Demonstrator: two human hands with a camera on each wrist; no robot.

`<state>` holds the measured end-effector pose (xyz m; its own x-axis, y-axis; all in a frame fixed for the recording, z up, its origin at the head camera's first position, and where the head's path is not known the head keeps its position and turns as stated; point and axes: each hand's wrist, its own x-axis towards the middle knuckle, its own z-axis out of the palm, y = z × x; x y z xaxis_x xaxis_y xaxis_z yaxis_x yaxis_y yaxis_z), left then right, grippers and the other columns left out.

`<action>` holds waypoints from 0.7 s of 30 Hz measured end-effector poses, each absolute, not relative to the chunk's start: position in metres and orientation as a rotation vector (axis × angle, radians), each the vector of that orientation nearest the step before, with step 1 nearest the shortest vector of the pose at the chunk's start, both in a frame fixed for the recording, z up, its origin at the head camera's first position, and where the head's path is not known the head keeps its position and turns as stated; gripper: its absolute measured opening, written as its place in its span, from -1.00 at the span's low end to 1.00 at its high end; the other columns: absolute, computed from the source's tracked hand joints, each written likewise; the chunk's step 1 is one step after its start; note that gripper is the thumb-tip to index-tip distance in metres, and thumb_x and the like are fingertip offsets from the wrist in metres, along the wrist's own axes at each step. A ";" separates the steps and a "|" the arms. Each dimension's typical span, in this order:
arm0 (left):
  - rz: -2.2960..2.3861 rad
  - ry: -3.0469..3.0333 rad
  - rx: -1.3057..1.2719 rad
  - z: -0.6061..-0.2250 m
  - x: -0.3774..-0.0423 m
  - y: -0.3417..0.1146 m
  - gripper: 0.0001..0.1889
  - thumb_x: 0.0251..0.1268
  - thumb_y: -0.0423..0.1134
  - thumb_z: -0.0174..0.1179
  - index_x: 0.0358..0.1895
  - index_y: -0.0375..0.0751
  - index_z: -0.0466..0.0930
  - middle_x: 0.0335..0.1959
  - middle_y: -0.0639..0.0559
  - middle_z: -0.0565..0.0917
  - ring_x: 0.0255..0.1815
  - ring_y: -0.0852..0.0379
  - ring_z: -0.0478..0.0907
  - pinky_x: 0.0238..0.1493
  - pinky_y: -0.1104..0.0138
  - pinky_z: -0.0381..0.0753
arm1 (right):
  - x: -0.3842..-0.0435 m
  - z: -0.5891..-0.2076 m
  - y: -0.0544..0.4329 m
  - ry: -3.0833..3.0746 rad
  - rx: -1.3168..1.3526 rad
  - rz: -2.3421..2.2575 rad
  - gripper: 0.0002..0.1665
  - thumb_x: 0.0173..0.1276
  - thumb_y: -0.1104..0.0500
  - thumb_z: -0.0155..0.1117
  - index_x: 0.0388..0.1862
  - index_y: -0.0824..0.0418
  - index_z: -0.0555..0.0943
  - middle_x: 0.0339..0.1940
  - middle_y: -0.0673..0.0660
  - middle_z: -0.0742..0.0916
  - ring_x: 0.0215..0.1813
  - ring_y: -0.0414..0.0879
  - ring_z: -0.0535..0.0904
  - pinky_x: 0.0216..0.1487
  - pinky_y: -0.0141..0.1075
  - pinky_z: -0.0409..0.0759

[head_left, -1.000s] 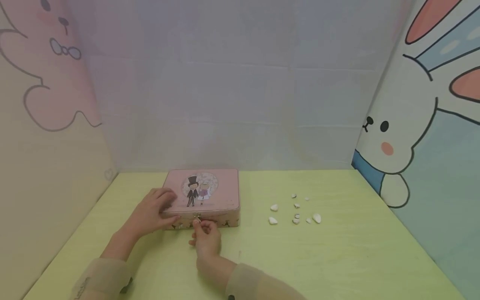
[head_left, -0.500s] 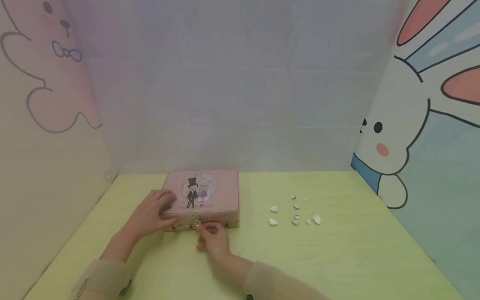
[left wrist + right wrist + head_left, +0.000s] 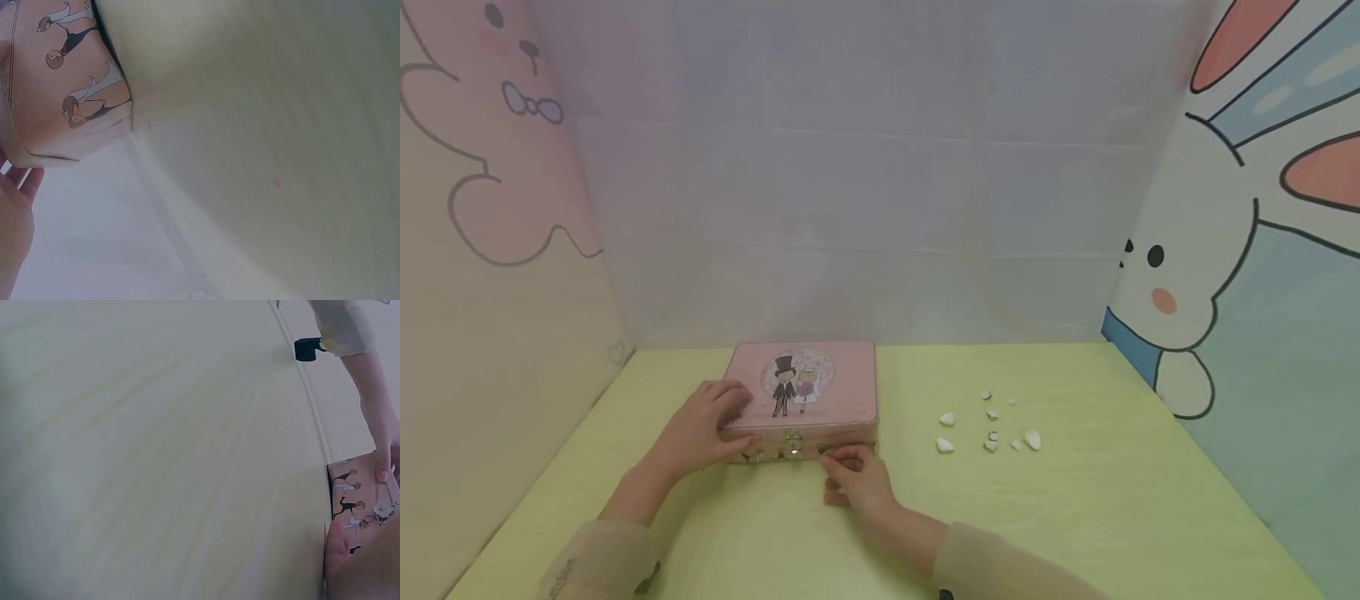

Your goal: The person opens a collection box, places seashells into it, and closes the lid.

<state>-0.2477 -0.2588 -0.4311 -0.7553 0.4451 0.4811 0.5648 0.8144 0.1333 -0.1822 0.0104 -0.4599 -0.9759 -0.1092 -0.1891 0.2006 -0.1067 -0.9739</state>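
A pink tin box (image 3: 850, 392) with a bride-and-groom picture stands with its lid down. My left hand (image 3: 707, 421) holds its left front corner, fingers over the lid and thumb along the front. At the middle of the front, a small metal latch (image 3: 793, 444) is uncovered; whether it is fastened is unclear. My right hand (image 3: 861, 483) is at the front wall, right of the latch, its fingers loosely curled with nothing visible between them. In the left wrist view, the box's printed side (image 3: 75, 75) shows; in the right wrist view, the latch (image 3: 383, 511) is partly seen.
Several small white shells or stones (image 3: 1033, 440) lie scattered right of the box on the yellow-green table (image 3: 1075, 517). A pale wall (image 3: 880, 208) rises behind, and printed cartoon panels (image 3: 1195, 283) flank both sides.
My right hand has let go of the latch and moved right along the box front, leaving the latch in sight. The left hand has stayed on the corner.
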 end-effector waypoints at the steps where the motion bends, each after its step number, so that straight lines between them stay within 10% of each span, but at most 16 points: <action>1: -0.382 -2.560 -0.756 -0.431 -0.248 -0.258 -0.38 -0.14 0.13 0.42 0.00 -0.15 0.53 0.09 -0.05 0.51 0.12 -0.04 0.36 0.14 0.00 0.42 | -0.182 -0.460 0.014 1.945 0.102 -2.188 -0.63 0.27 0.19 0.31 -0.05 0.36 0.44 -0.25 0.10 0.61 -0.32 -0.14 0.59 -0.30 -0.25 0.69; 21: -0.391 -2.547 -0.764 -0.440 -0.257 -0.262 -0.41 -0.14 0.07 0.43 -0.03 -0.17 0.54 0.07 -0.07 0.52 0.10 -0.05 0.36 0.11 -0.01 0.44 | -0.196 -0.457 0.073 2.139 0.063 -2.111 -0.57 0.31 0.21 0.26 0.02 0.44 0.39 -0.05 0.29 0.58 -0.12 -0.06 0.59 -0.20 -0.18 0.68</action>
<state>-0.2567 -0.2621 -0.4395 -0.7451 0.4478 0.4942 0.5754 0.8063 0.1369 -0.1955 0.0733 -0.4566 -0.9900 -0.0653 -0.1254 0.1246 0.0171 -0.9921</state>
